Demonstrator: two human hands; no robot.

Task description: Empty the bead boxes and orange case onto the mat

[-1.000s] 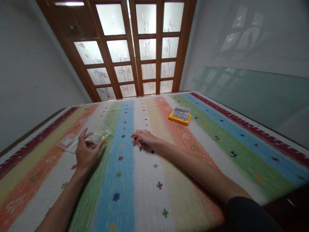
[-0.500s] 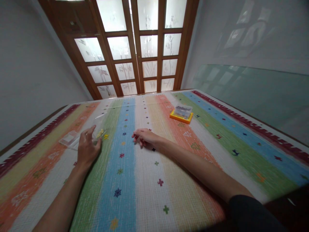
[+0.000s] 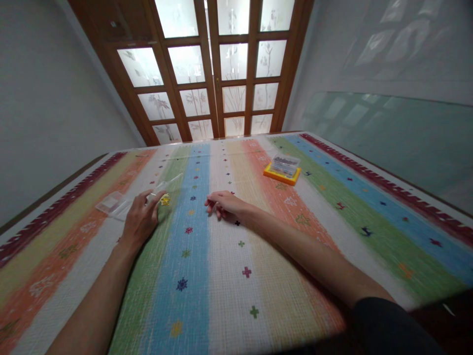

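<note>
My left hand (image 3: 141, 217) pinches a clear plastic piece (image 3: 166, 185), which looks like a small bag, between thumb and fingers. Its far edge is tilted up off the cloth. Small yellow pieces (image 3: 165, 199) lie right beside the thumb, partly seen through the plastic. Left of that hand an open clear plastic box (image 3: 113, 204) rests on the cloth, with its right end partly behind the hand. My right hand (image 3: 225, 203) hovers or rests over the white stripe with curled fingers, thumb near the index finger. Whatever its fingertips may hold is too small to tell.
A striped tablecloth (image 3: 225, 296) covers the table. Toward the back right, a yellow-orange tray (image 3: 275, 175) carries an open clear case (image 3: 284, 165) with dark small contents. Wood-framed glass doors (image 3: 218, 84) stand behind the table, with walls on both sides.
My left hand has moved slightly right and closed its fingers on the clear plastic, which is now tilted up. My right hand keeps nearly the same pose. The view has shifted a little.
</note>
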